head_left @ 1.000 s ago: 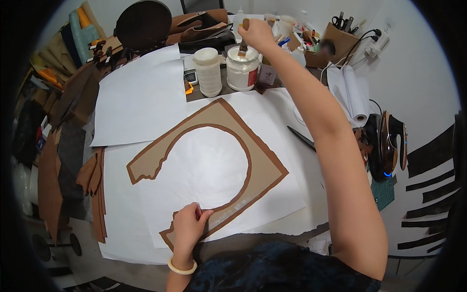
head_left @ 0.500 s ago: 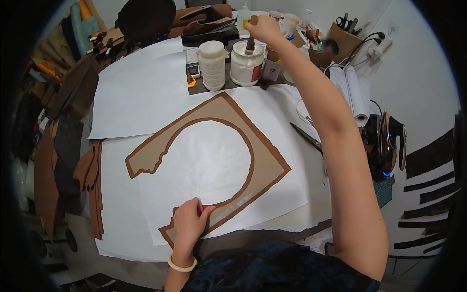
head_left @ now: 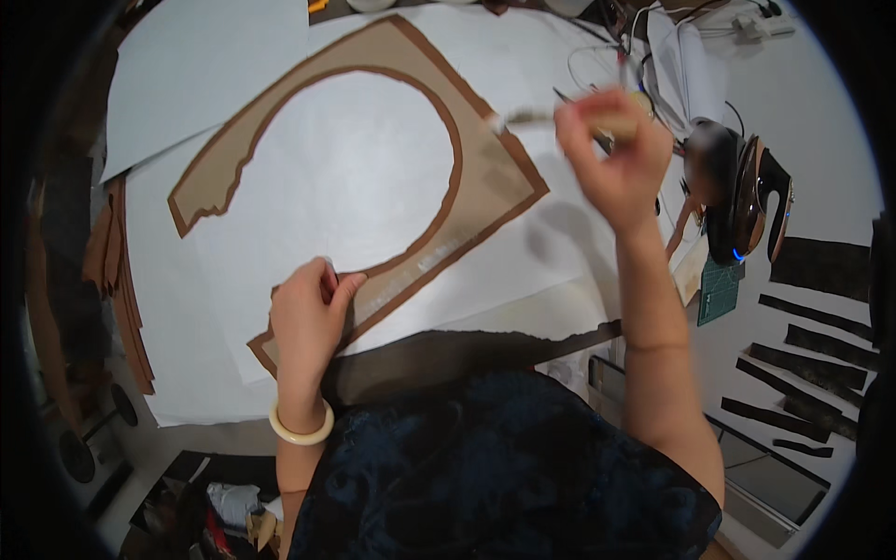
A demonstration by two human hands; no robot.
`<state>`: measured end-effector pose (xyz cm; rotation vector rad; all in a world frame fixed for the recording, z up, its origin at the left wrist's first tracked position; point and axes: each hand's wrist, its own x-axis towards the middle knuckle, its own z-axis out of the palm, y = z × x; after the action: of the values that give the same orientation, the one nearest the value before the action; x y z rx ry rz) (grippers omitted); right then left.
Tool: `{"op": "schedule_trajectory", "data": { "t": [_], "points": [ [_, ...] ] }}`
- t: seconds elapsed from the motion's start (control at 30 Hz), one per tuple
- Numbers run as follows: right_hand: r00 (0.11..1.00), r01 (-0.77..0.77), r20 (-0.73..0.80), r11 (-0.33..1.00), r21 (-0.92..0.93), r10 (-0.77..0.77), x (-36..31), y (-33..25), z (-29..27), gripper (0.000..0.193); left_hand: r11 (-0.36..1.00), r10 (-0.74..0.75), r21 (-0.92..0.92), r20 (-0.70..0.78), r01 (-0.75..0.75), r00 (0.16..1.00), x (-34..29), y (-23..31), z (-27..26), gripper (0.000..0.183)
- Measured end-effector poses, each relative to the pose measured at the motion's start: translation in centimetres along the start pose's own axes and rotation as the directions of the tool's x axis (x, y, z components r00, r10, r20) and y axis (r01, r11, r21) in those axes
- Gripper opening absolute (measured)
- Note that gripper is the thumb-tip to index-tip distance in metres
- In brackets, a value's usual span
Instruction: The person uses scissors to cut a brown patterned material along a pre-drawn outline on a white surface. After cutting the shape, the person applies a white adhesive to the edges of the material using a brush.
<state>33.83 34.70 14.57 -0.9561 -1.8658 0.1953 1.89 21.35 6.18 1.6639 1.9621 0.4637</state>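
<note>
A tan, C-shaped leather piece [head_left: 495, 177] with darker brown borders lies on white paper, a whitish wet smear along its lower right arm. My left hand [head_left: 310, 303], with a cream bangle at the wrist, rests on the piece's lower end, thumb and fingers closed at its inner curved edge. My right hand [head_left: 621, 154], slightly blurred, grips the wooden handle of a glue brush [head_left: 530, 118]. The brush's whitish tip is over the piece's right outer edge; whether it touches is unclear.
White paper sheets [head_left: 205, 75] cover the table. Brown leather strips [head_left: 131, 317] hang at its left edge. To the right stand an iron [head_left: 751, 201] with a blue light and a green cutting mat [head_left: 719, 291]. A paper roll [head_left: 686, 75] lies at the upper right; dark strips are on the far right.
My right hand has brought the brush from the white glue jar at the back down to the leather piece's right edge. The view has tilted downward; my left hand stays on the piece.
</note>
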Motion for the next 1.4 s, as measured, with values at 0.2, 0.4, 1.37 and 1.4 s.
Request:
{"op": "schedule_trajectory", "data": {
  "t": [0.2,0.4,1.37,1.4],
  "points": [
    [0.984,-0.175,0.027,0.984,-0.047,0.176,-10.5,-3.7,0.1,0.013,0.992,0.082,0.09,0.051,-0.087,0.995,0.3,1.1,-1.1,0.034],
    [0.981,-0.194,0.033,0.981,0.022,0.193,-12.5,-3.7,1.0,0.013,0.631,0.753,0.044,0.207,-0.775,0.625,7.0,6.9,-3.5,0.038],
    [0.971,-0.227,0.054,0.969,-0.093,0.233,-12.5,-2.6,0.0,0.019,0.603,0.775,-0.135,0.337,-0.786,0.535,13.2,10.3,4.1,0.041],
    [0.969,-0.243,0.024,0.967,-0.074,0.246,-12.3,-2.6,-0.1,0.018,0.605,0.774,-0.14,0.335,-0.784,0.537,13.2,10.2,4.1,0.041]
  ]
}}
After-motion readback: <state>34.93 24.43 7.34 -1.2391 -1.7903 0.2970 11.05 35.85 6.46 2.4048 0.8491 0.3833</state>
